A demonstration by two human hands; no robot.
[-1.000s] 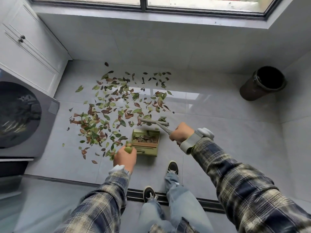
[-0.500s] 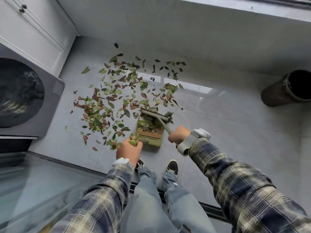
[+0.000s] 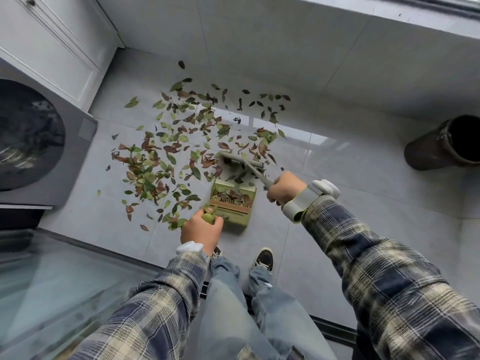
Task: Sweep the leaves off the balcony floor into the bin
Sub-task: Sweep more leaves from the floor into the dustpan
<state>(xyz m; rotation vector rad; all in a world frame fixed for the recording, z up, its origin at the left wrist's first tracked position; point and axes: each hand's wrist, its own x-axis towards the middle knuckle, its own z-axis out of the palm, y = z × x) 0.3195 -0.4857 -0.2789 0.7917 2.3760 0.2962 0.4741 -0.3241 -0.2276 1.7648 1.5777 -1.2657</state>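
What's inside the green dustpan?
Brown and green leaves lie heaped inside the dustpan, against its comb teeth. The pan's floor under them is covered.

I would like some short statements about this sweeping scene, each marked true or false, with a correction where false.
1. The right hand holds the broom by its handle. True.
2. The dustpan holds no leaves. False: some leaves already lie inside it.
3. The bin stands left of the leaves. False: it stands far to the right, apart from them.
4. The left hand grips the dustpan's handle. True.
5. Most leaves are still on the floor. True.
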